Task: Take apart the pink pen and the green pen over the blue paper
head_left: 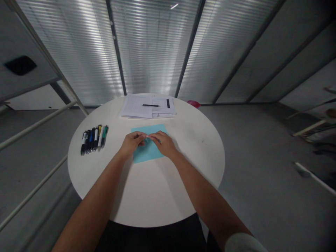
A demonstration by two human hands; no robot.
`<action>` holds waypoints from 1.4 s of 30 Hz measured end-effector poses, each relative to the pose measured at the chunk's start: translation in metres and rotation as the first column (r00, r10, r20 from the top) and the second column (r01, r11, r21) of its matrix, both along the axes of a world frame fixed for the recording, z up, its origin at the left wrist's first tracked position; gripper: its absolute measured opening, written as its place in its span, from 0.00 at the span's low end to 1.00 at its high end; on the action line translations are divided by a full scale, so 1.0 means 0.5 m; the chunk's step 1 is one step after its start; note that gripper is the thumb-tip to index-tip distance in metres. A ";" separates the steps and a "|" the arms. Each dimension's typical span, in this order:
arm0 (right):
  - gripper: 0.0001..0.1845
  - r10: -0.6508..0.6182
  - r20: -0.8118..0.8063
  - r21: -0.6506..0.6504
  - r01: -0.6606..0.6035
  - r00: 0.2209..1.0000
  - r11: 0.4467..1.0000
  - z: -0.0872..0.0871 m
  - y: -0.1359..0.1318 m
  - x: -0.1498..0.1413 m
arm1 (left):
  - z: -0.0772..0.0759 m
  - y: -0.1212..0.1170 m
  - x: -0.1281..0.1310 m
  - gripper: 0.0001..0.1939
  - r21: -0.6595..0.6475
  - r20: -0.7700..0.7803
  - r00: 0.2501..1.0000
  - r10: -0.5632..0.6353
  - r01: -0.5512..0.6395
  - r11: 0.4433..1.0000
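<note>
Light blue sheet of paper (145,154) front and center, flat on the round white desk (190,168), a touch toward 12 o'clock from the desk's middle and sitting slightly askew. Thin, light, floppy stuff: almost no weight to manage, but easy to crease and probably quick to slide on that smooth top. Best taken at the edges between fingertips and thumb, not scooped from underneath.

Left hand (131,144) and right hand (164,143) both low over the sheet, with the fingertips (143,135) nearly meeting around its upper middle. Narrow grip on both sides, nothing wide about it. Actual hold on the paper: impossible to tell from this angle, with the fingers covering that bit.

Around 9 o'clock from the sheet, a neat row of pens (94,140) near the desk's edge. At 12 o'clock, a stack of printed papers (133,106) with a black pen (151,105) lying across the top. Both well apart from the hands, so neither really in the way. Small pink object (193,104) right at the far rim, around 1 o'clock. Off the desk, pale metal rails (34,126) at 9 o'clock and blurry clutter (312,134) over at 3 o'clock.
</note>
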State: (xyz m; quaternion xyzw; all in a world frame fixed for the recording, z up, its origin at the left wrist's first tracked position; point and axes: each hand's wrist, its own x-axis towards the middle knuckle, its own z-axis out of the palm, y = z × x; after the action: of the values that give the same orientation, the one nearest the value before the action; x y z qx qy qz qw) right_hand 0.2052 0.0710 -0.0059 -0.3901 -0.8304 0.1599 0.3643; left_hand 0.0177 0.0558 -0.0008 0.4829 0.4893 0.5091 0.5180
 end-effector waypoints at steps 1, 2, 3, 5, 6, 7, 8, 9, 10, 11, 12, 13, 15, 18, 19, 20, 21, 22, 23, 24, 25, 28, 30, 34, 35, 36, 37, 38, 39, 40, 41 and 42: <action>0.17 0.017 -0.009 -0.019 -0.017 1.000 1.000 -0.001 0.000 -0.001 | 0.000 0.000 -0.001 0.17 0.001 0.006 1.000 -0.002 0.002 1.000; 0.17 0.029 -0.013 -0.038 -0.029 1.000 0.999 -0.002 0.000 -0.001 | 0.001 -0.001 -0.001 0.17 0.001 0.014 1.000 -0.005 0.005 1.000; 0.18 0.035 -0.013 -0.055 -0.036 0.999 0.998 -0.003 0.000 -0.001 | 0.001 -0.001 -0.001 0.17 0.000 0.021 1.000 -0.006 0.006 1.000; 0.18 0.037 -0.010 -0.077 -0.038 0.999 0.996 -0.004 -0.001 -0.001 | 0.002 -0.002 0.000 0.18 -0.006 0.035 0.999 -0.006 0.006 1.000; 0.18 0.034 -0.008 -0.081 -0.034 0.999 0.996 -0.004 -0.001 -0.001 | 0.003 -0.002 0.001 0.18 -0.010 0.043 0.999 -0.006 0.006 1.000; 0.18 0.031 -0.006 -0.081 -0.031 1.000 0.996 -0.004 -0.002 -0.001 | 0.004 -0.003 0.002 0.18 -0.014 0.054 0.999 -0.006 0.007 1.000; 0.17 0.027 -0.004 -0.077 -0.027 1.000 0.997 -0.003 -0.002 -0.002 | 0.006 -0.003 0.004 0.19 -0.017 0.067 0.998 -0.006 0.007 1.000; 0.17 0.022 -0.002 -0.071 -0.022 1.000 0.997 -0.002 -0.003 -0.002 | 0.007 -0.004 0.006 0.20 -0.020 0.080 0.997 -0.002 0.004 1.000; 0.17 0.016 -0.001 -0.064 -0.016 1.000 0.998 0.000 -0.004 -0.003 | 0.009 -0.005 0.008 0.20 -0.022 0.091 0.996 0.004 -0.002 1.000; 0.16 0.009 -0.002 -0.057 -0.009 1.000 0.998 0.001 -0.004 -0.003 | 0.010 -0.005 0.010 0.20 -0.025 0.095 0.995 0.013 -0.011 1.000; 0.15 0.001 -0.005 -0.050 -0.001 1.000 0.999 0.002 -0.005 -0.004 | 0.011 -0.005 0.011 0.20 -0.028 0.093 0.995 0.024 -0.021 0.999; 0.14 -0.007 -0.010 -0.042 0.006 1.000 0.999 0.002 -0.004 -0.004 | 0.012 -0.005 0.012 0.19 -0.034 0.083 0.996 0.032 -0.030 0.999; 0.13 -0.020 -0.022 -0.034 0.020 1.000 0.999 0.001 -0.003 -0.004 | 0.011 -0.004 0.011 0.19 -0.048 0.052 0.998 0.032 -0.030 0.998; 0.11 -0.032 -0.063 -0.054 0.028 0.998 0.998 -0.007 0.002 -0.004 | 0.010 -0.003 0.009 0.19 -0.052 0.021 1.000 0.016 -0.014 0.999; 0.11 -0.034 -0.080 -0.067 0.029 0.996 0.997 -0.009 0.003 -0.004 | 0.011 -0.004 0.008 0.19 -0.047 0.016 1.000 0.012 -0.011 0.999; 0.10 -0.035 -0.096 -0.079 0.027 0.995 0.996 -0.011 0.004 -0.004 | 0.012 -0.004 0.008 0.19 -0.042 0.015 1.000 0.011 -0.011 0.999; 0.10 -0.033 -0.110 -0.090 0.023 0.993 0.996 -0.012 0.004 -0.004 | 0.013 -0.005 0.007 0.18 -0.038 0.018 1.000 0.012 -0.011 0.999; 0.10 -0.029 -0.121 -0.098 0.017 0.992 0.995 -0.012 0.004 -0.005 | 0.015 -0.006 0.007 0.18 -0.036 0.024 1.000 0.010 -0.009 0.999; 0.10 -0.024 -0.127 -0.102 0.011 0.992 0.995 -0.010 0.003 -0.005 | 0.016 -0.007 0.007 0.18 -0.035 0.036 0.999 0.006 -0.005 0.999; 0.11 -0.018 -0.127 -0.101 0.005 0.992 0.995 -0.008 0.002 -0.005 | 0.018 -0.007 0.007 0.18 -0.035 0.053 0.999 0.001 0.000 0.999; 0.11 -0.013 -0.123 -0.098 0.001 0.992 0.995 -0.005 0.000 -0.006 | 0.018 -0.008 0.006 0.19 -0.034 0.072 0.997 -0.004 0.007 0.999; 0.12 -0.008 -0.103 -0.088 -0.001 0.995 0.996 0.003 -0.005 -0.006 | 0.017 -0.007 0.006 0.19 -0.031 0.126 0.992 -0.011 0.015 0.999; 0.12 -0.007 -0.101 -0.092 -0.002 0.995 0.996 0.005 -0.006 -0.005 | 0.014 -0.006 0.006 0.18 -0.027 0.120 0.993 0.000 0.004 1.000; 0.10 0.005 -0.109 -0.091 -0.015 0.994 0.996 -0.001 -0.004 -0.006 | 0.009 -0.003 0.004 0.15 -0.008 0.036 0.999 0.006 -0.005 1.000; 0.10 0.004 -0.110 -0.089 -0.014 0.994 0.996 -0.003 -0.003 -0.006 | 0.009 -0.003 0.004 0.15 -0.001 0.027 1.000 0.004 -0.004 1.000; 0.10 0.001 -0.110 -0.087 -0.011 0.994 0.996 -0.005 -0.002 -0.006 | 0.009 -0.003 0.003 0.15 0.004 0.025 1.000 0.002 -0.002 1.000; 0.10 -0.005 -0.109 -0.086 -0.004 0.994 0.996 -0.007 -0.001 -0.006 | 0.009 -0.004 0.002 0.15 0.008 0.026 1.000 0.000 0.000 1.000; 0.10 -0.012 -0.108 -0.085 0.003 0.994 0.996 -0.008 -0.001 -0.006 | 0.009 -0.004 0.001 0.16 0.009 0.027 1.000 -0.002 0.002 1.000; 0.10 -0.016 -0.104 -0.083 0.007 0.994 0.996 -0.008 -0.001 -0.005 | 0.010 -0.004 0.001 0.16 0.009 0.026 1.000 -0.007 0.006 1.000; 0.10 -0.013 -0.098 -0.080 0.005 0.995 0.997 -0.007 -0.002 -0.005 | 0.010 -0.005 0.000 0.17 0.009 0.026 1.000 -0.009 0.009 1.000; 0.11 -0.005 -0.091 -0.075 -0.002 0.996 0.997 -0.005 -0.002 -0.004 | 0.011 -0.005 0.000 0.17 0.008 0.031 0.999 -0.009 0.009 1.000; 0.12 0.004 -0.081 -0.071 -0.010 0.997 0.997 -0.004 -0.003 -0.004 | 0.011 -0.005 0.000 0.17 0.006 0.041 0.999 -0.010 0.010 1.000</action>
State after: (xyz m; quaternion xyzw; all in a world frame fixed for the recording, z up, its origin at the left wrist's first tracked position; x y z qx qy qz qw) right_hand 0.2032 0.0696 -0.0078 -0.3932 -0.8101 0.2066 0.3828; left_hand 0.0180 0.0534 0.0047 0.4762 0.4748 0.5176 0.5290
